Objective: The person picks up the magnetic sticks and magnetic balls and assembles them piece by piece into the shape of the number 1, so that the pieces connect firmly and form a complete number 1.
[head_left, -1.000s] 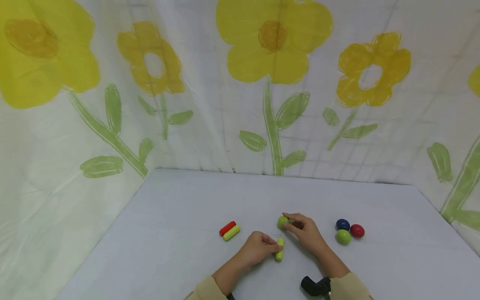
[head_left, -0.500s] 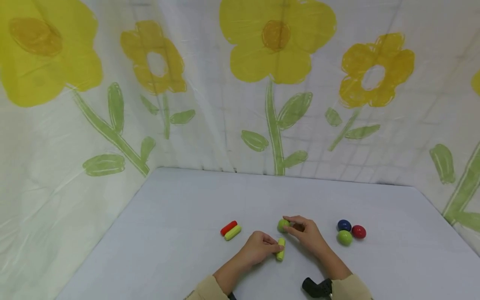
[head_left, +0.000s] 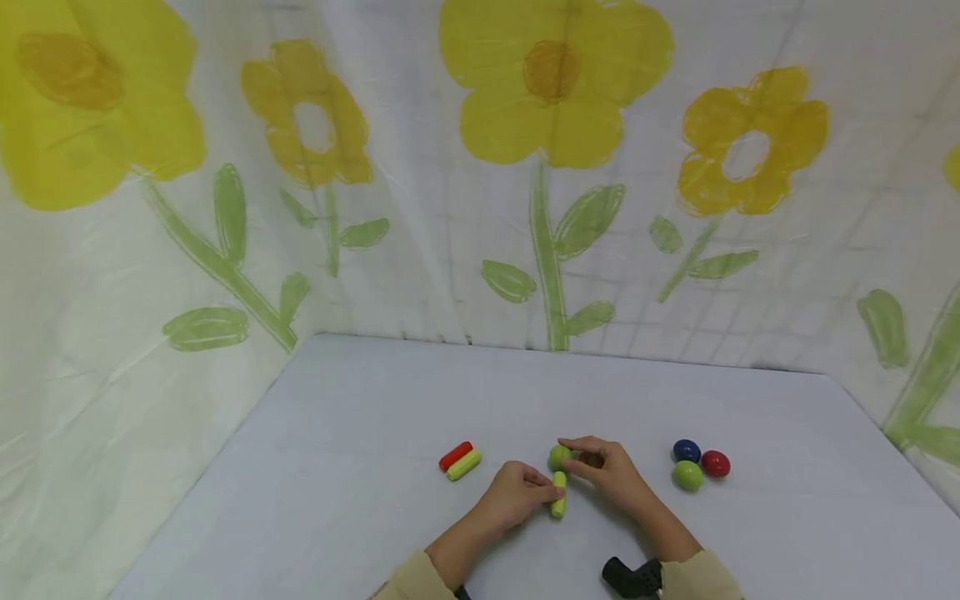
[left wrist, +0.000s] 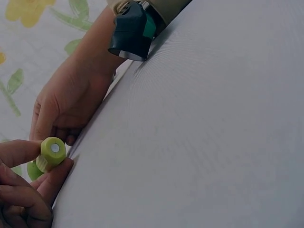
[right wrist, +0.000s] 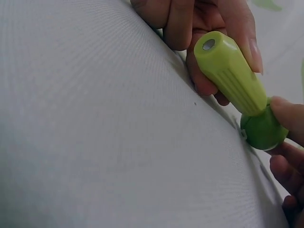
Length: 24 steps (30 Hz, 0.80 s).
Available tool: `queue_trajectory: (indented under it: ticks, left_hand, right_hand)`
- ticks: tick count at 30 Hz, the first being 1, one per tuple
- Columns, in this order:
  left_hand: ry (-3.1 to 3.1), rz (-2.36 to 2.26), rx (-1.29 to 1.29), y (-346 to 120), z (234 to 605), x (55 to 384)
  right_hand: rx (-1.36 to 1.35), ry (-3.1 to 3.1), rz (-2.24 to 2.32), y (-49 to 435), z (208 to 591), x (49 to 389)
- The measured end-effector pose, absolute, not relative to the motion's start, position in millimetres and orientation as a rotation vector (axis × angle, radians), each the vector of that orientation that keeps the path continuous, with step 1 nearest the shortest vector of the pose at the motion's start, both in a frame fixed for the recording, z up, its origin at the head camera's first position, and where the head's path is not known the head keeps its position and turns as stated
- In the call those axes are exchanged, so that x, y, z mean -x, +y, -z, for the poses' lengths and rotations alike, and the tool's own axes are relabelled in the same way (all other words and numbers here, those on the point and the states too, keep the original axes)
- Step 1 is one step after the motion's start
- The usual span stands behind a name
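My left hand [head_left: 513, 497] pinches a short, ribbed yellow-green toy rod [head_left: 558, 495] between thumb and fingers. A silver disc shows in the rod's near end in both wrist views. Just beyond its far end, my right hand [head_left: 609, 471] holds a green ball [head_left: 559, 457] between thumb and index finger. Seen from the right wrist, the rod [right wrist: 232, 76] meets the green ball [right wrist: 263, 126] end-on, close over the table. In the left wrist view the ball is mostly hidden behind the rod [left wrist: 51, 154].
To the left, a red rod [head_left: 455, 456] and another yellow-green rod [head_left: 464, 465] lie side by side. On the right sit a blue ball [head_left: 686, 451], a red ball [head_left: 716, 463] and a second green ball [head_left: 687, 476]. A flower-printed curtain [head_left: 420, 275] hangs behind the white table [head_left: 360, 400].
My right hand has brought the green ball slightly left and nearer, up against the far end of the rod. The left hand has barely moved, keeping its pinch.
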<state>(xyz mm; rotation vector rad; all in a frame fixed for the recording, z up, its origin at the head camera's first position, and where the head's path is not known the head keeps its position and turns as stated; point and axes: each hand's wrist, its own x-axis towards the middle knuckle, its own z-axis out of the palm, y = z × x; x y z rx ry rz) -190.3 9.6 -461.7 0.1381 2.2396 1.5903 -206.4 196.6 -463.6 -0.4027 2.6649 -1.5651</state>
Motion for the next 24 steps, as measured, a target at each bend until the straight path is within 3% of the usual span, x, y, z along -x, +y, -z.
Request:
queue_trajectory:
  ticks: [24]
  left_hand:
    - [2.207, -1.604, -0.129, 9.0, 457.8, 188.7]
  right_hand:
    - [0.391, 2.656, 1.540, 198.3, 475.0, 211.0]
